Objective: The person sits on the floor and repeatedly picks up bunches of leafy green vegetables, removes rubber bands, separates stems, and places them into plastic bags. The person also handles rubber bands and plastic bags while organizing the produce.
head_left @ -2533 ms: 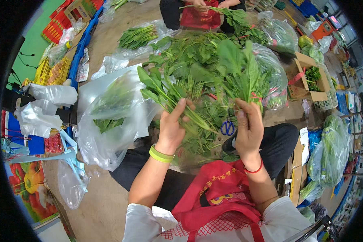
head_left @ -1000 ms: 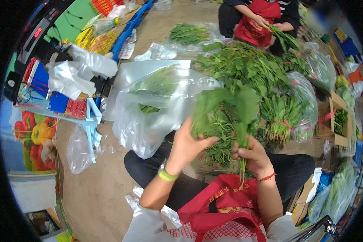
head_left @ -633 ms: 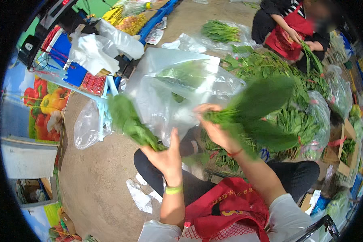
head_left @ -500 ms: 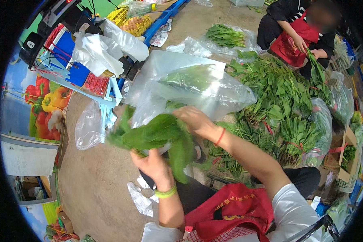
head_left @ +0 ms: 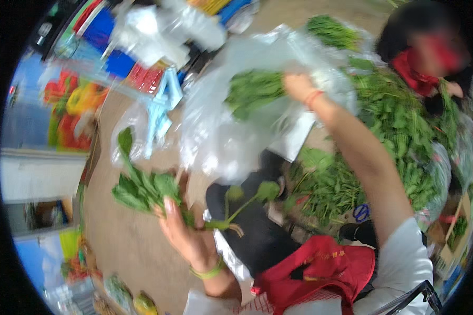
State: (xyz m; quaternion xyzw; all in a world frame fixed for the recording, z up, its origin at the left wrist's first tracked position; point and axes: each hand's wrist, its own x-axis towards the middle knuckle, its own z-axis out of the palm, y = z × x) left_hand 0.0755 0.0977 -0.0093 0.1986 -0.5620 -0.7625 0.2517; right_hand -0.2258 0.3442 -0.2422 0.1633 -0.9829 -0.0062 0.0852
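My left hand point(head_left: 181, 233) is closed around a few stalks of leafy greens point(head_left: 147, 191), their leaves pointing up and left. A loose stem with small leaves trails off to the right of that hand. Farther out, my right hand point(head_left: 299, 88) grips the right-hand end of a bunch of leafy greens point(head_left: 255, 92) over a large clear plastic bag point(head_left: 210, 144). Motion blur hides the exact finger positions of the right hand. Part of a pale flat board point(head_left: 299, 136) shows at the bag's near right edge.
To the right spreads a heap of leafy greens point(head_left: 389, 121), with blue-handled scissors point(head_left: 361, 212) near it. Another bunch point(head_left: 333, 32) lies on plastic at the back. A person in red and black crouches far right. A light blue stand point(head_left: 160, 113) is at left.
My right hand has moved away from the left hand, out over the plastic bag to a bunch there. The left hand has shifted left with fewer greens. The whole view has swung.
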